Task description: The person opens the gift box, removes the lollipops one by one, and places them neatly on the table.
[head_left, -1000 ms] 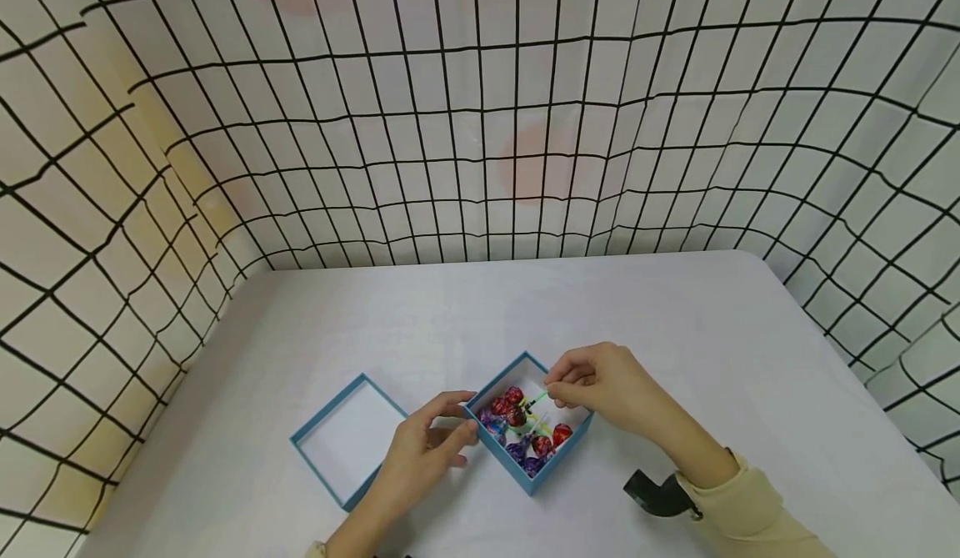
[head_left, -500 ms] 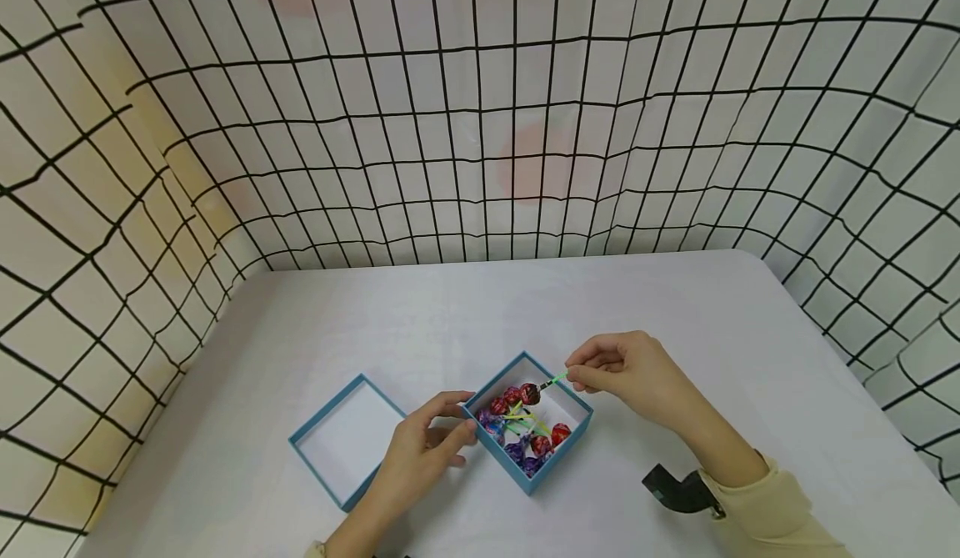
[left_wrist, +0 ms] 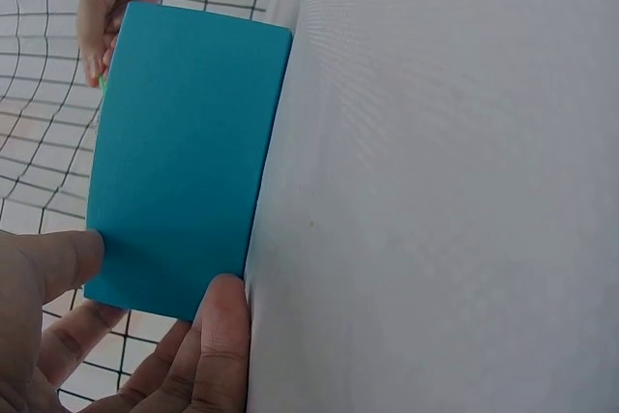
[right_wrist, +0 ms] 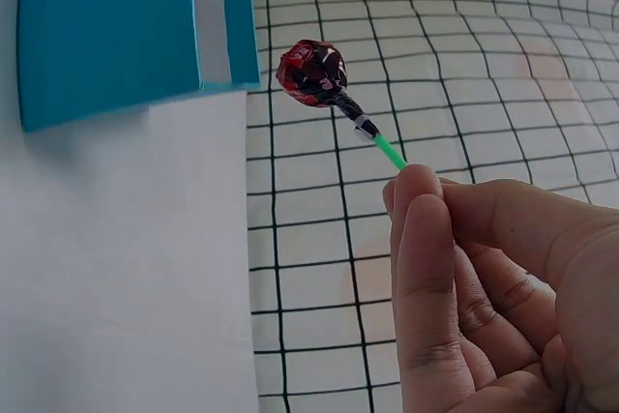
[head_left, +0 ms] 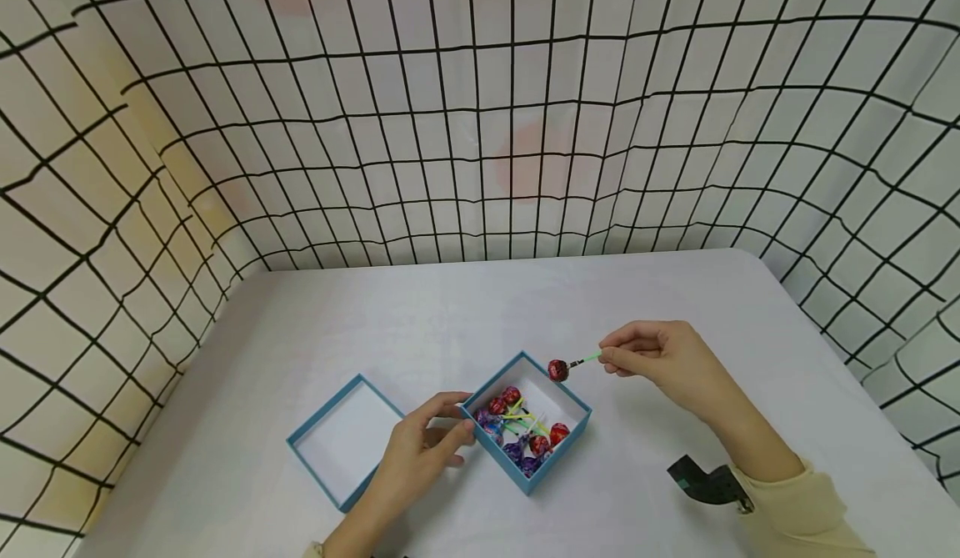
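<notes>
A small blue box point(head_left: 561, 459) with a white inside stands on the table, turned cornerwise. Several lollipops point(head_left: 540, 444) in red and purple wrappers lie in it, yellow and green sticks crossing. At its left corner my left hand point(head_left: 420, 445) holds the box, thumb and fingers on its walls; the left wrist view shows a blue box wall point(left_wrist: 189, 162) between them. My right hand point(head_left: 663, 366) pinches the green stick of a lollipop point(right_wrist: 311, 74) in a dark red wrapper. That candy head point(head_left: 558, 370) overlaps the box's upper right rim in the head view.
Left of the box lies a shallow blue lid point(head_left: 315, 476), white inside up, partly behind my left forearm. A white cloth covers the table point(head_left: 637, 291). Black-lined netting point(head_left: 480, 133) rises at the back and sides. A black device point(head_left: 708, 483) sticks out at my right sleeve.
My right hand has lifted the lollipop out of the box, moving up and to the right. My left hand stays at the box's left corner.
</notes>
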`<move>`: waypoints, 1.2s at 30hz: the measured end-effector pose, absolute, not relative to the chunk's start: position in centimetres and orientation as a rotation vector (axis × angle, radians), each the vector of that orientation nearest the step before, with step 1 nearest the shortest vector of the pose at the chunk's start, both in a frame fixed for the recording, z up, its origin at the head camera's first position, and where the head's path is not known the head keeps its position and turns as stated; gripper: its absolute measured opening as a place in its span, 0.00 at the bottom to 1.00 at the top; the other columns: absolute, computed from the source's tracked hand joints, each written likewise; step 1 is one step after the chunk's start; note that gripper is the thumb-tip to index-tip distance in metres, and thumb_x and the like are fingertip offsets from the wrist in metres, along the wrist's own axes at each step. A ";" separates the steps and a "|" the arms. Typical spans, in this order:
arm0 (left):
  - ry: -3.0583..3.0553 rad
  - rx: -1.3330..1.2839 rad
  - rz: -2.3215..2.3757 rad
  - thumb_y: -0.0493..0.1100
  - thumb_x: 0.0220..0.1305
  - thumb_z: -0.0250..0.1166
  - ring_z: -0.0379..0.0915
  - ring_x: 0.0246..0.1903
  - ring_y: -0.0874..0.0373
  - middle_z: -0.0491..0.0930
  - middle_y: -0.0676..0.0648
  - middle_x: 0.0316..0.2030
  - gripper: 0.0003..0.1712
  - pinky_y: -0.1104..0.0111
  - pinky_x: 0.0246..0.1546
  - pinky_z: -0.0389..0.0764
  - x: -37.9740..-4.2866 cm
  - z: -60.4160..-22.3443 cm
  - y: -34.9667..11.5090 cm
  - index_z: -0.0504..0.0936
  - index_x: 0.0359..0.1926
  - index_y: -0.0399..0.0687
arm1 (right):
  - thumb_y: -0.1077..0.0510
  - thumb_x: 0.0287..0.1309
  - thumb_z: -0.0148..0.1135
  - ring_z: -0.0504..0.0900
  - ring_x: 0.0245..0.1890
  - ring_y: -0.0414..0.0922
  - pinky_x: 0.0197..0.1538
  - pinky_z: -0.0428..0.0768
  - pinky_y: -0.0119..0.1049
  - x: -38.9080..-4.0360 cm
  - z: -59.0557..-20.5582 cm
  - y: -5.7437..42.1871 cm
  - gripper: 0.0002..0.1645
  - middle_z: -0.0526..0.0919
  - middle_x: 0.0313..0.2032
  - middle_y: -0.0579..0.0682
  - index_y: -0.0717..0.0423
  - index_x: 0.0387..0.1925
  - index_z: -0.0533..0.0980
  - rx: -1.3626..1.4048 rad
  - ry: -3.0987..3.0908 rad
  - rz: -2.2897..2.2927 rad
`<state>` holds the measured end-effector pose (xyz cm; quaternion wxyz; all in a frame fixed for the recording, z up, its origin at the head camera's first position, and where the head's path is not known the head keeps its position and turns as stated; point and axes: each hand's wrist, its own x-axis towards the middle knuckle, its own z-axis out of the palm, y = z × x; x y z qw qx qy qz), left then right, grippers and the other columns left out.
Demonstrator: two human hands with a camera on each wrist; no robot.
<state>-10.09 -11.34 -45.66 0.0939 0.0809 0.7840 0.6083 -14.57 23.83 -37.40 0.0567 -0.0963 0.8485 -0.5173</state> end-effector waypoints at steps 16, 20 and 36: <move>2.319 0.251 1.803 0.42 0.77 0.67 0.92 0.43 0.46 0.83 0.34 0.54 0.22 0.67 0.35 0.93 -10.2 -45.9 -11.5 0.80 0.68 0.45 | 0.59 0.75 0.67 0.92 0.42 0.35 0.50 0.90 0.28 -16.2 -40.0 27.5 0.22 0.93 0.44 0.50 0.75 0.57 0.79 -0.146 2.492 -1.706; 2.322 0.256 1.799 0.43 0.77 0.67 0.92 0.43 0.46 0.83 0.34 0.55 0.22 0.67 0.35 0.93 -10.2 -46.0 -11.5 0.80 0.68 0.44 | 0.59 0.75 0.67 0.92 0.42 0.33 0.50 0.90 0.28 -16.8 -41.1 28.2 0.24 0.93 0.42 0.46 0.78 0.58 0.77 -0.107 2.440 -1.747; 2.332 0.257 1.786 0.43 0.78 0.66 0.92 0.44 0.47 0.82 0.33 0.55 0.22 0.68 0.35 0.93 -10.2 -46.0 -11.5 0.80 0.68 0.43 | 0.61 0.75 0.66 0.91 0.40 0.32 0.47 0.90 0.26 -18.3 -44.6 30.7 0.26 0.92 0.41 0.44 0.81 0.61 0.75 0.048 2.299 -1.745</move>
